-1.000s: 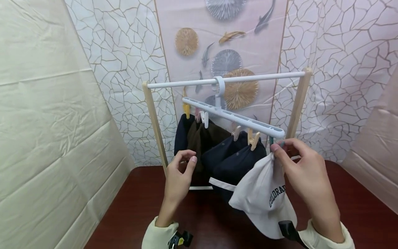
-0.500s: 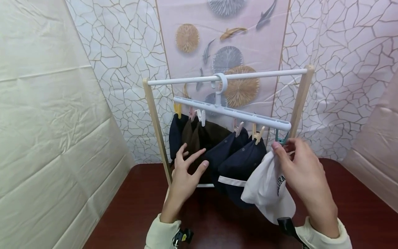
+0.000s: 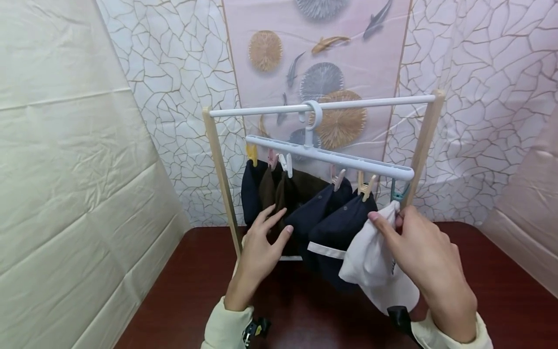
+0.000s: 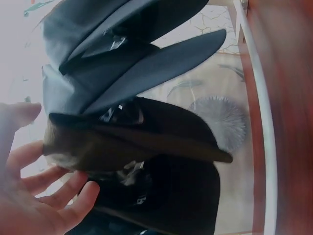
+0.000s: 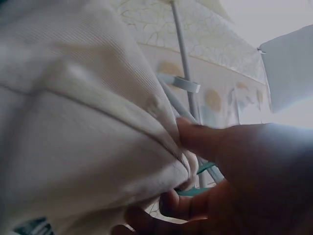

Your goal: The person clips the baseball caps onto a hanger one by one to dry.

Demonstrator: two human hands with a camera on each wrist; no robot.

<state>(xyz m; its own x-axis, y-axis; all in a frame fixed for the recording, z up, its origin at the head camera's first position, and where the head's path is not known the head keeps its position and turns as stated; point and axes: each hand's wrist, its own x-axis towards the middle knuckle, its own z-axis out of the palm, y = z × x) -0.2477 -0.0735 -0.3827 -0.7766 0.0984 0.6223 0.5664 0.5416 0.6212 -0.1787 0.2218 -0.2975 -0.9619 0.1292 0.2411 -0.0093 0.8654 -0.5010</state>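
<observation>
A white cap hangs at the right end of a pale blue clip hanger, its top edge at a teal clip. My right hand pinches the cap's fabric just below that clip; in the right wrist view the thumb lies on the white cloth, with fingers behind it. My left hand has its fingers spread beside a brown cap. In the left wrist view, the fingertips reach the brown cap's edge. Navy caps hang between the hands.
The hanger hooks over the white rod of a rack with wooden posts. A yellow clip, a white clip and a beige clip hang from it. Below is a dark red table; a patterned cloth stands behind.
My right hand has slid from the teal clip down onto the white cap's edge. My left hand has spread its fingers and moved right to the caps. The hanger has swung slightly.
</observation>
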